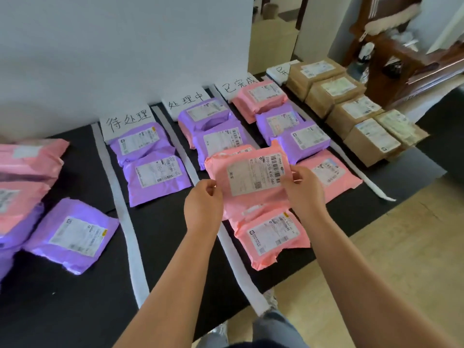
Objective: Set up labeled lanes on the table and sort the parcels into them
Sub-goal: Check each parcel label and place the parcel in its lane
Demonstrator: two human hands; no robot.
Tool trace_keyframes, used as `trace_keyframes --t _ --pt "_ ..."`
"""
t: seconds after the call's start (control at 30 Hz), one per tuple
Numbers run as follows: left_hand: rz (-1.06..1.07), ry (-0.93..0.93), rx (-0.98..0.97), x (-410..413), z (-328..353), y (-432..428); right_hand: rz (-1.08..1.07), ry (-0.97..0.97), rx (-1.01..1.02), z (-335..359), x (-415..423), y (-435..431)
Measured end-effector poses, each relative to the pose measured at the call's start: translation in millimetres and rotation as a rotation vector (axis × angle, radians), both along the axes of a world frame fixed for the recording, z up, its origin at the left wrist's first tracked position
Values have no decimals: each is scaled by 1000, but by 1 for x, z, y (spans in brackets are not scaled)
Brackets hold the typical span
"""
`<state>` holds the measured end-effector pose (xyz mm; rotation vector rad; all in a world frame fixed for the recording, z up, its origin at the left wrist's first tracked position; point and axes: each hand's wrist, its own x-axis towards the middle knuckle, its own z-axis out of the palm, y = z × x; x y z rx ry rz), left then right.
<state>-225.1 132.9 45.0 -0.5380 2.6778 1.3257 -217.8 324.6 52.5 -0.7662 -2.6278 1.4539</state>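
- Far to the left of the left hand (203, 204), an unsorted heap (22, 172) of pink and purple parcels lies on the table (62, 310). A loose purple parcel (70, 234) sits at its near edge. These probably await their turn.
- Between that heap and the left hand runs a white tape strip (123, 222), marking the lane edge. Ahead of it stands a handwritten lane label (126, 121). Two purple parcels (153, 177) lie in file behind the label, faces up so the print can be read.
- The left hand pinches the left edge of the pink parcel (251, 177), fingers curled under and thumb on top.
- The pink parcel is held between the two hands, lifted off the table and tipped towards the person, most likely to read its shipping label. The label faces up. Its long side runs hand to hand, rising slightly towards the right hand (305, 190), and the barcode sits at that end, turned a quarter.
- The right hand grips the opposite edge, thumb on the front.
- Just nearer the person than the right hand, a second pink parcel (271, 237) lies flat, partly under the held one.
- Far beyond the right hand, cardboard boxes (351, 109) fill the last lane in a row.
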Motion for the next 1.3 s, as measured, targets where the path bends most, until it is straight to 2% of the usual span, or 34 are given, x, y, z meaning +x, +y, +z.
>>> trace_keyframes --t 0.27,0.53,0.73,1.0,1.3 --pt "153 -84 40 -62 -29 14 239 -49 72 -49 -112 19" --pt "105 -141 12 -89 -63 27 375 -105 164 -86 -161 24" --pt "-26 -150 -13 -84 -72 28 472 -214 164 -91 -158 26" --pt "-53 -92 -34 -66 -60 19 439 -84 185 -81 -140 20" --pt "-166 33 -107 -24 -23 -15 413 15 271 -40 -67 -37"
